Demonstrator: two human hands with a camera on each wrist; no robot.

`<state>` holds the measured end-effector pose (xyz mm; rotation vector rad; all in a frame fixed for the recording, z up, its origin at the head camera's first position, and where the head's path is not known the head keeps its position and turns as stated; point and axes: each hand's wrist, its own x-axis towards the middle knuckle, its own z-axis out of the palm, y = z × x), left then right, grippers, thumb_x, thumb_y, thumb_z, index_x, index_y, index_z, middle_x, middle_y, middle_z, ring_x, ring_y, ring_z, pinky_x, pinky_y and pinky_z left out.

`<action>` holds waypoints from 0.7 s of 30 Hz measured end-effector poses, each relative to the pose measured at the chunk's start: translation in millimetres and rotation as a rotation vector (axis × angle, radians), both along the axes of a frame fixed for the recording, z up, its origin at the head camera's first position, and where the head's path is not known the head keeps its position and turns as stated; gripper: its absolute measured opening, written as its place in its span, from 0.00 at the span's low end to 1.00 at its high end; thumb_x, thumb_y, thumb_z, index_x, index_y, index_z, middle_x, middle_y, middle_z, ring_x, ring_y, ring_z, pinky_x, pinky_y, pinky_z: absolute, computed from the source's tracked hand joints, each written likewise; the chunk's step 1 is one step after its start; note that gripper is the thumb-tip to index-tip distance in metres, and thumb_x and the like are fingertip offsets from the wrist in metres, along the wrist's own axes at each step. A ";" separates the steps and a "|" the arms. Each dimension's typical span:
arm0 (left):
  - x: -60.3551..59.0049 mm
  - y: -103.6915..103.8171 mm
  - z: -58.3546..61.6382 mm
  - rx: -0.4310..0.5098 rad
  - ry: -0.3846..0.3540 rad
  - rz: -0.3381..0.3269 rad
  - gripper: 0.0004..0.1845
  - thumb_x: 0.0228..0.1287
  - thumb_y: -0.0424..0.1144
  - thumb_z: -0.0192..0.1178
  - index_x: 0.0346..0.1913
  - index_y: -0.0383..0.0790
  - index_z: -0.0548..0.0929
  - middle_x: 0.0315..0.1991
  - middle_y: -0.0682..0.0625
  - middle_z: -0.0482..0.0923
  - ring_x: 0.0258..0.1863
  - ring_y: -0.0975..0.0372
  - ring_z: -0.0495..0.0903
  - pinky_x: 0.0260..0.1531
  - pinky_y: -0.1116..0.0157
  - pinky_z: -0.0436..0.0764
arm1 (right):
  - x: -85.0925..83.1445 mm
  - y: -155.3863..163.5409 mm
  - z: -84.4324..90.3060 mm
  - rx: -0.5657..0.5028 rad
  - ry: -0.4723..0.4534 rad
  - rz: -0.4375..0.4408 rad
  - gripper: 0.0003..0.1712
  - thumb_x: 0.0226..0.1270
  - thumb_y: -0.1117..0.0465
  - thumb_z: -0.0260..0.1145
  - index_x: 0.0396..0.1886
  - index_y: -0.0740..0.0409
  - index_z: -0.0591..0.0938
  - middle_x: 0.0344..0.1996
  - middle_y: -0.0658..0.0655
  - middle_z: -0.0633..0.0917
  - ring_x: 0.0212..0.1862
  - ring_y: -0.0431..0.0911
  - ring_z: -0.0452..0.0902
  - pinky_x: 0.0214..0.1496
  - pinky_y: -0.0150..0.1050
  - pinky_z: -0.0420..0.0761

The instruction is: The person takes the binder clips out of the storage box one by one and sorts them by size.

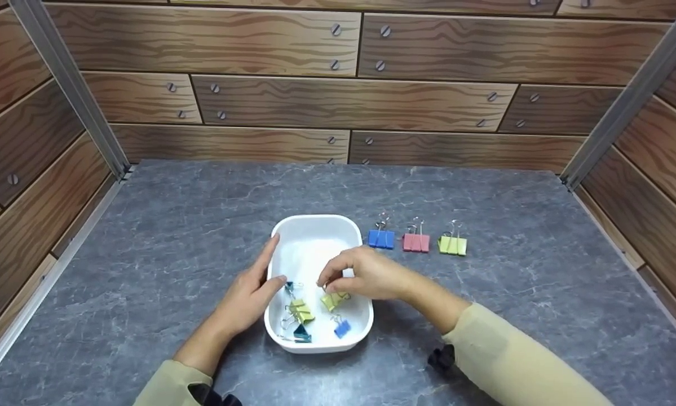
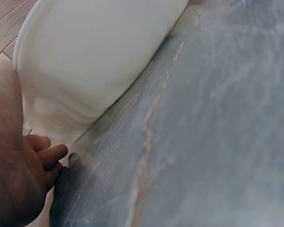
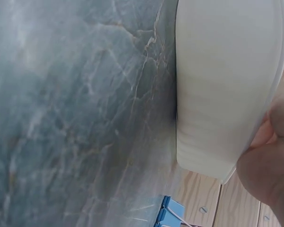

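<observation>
A white plastic tub (image 1: 318,231) holds several small binder clips. My left hand (image 1: 247,299) holds its left side, thumb over the rim and index finger stretched along the edge; in the left wrist view the other fingers (image 2: 47,153) curl beside the outer wall. Over the tub's right half, my right hand (image 1: 366,273) pinches with thumb and index fingertips at the wire handle of a yellow binder clip (image 1: 331,301). Another yellow clip (image 1: 301,310), a blue clip (image 1: 342,328) and dark teal clips (image 1: 302,332) lie in the near part.
Right of the tub, a blue binder clip (image 1: 381,239), a red one (image 1: 416,243) and a yellow-green one (image 1: 453,245) stand in a row, handles up. The grey marbled table (image 1: 512,316) meets wood-patterned walls (image 1: 292,101) behind and at both sides.
</observation>
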<state>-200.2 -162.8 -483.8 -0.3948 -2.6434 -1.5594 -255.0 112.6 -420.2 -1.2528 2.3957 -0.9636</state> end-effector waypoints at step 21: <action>-1.1 -0.8 -0.7 0.017 0.005 -0.005 0.41 0.78 0.41 0.58 0.87 0.58 0.53 0.80 0.42 0.63 0.77 0.51 0.66 0.74 0.47 0.65 | -5.2 5.9 18.4 -0.443 -0.222 -0.241 0.11 0.70 0.67 0.73 0.49 0.69 0.89 0.40 0.58 0.92 0.41 0.44 0.86 0.47 0.36 0.86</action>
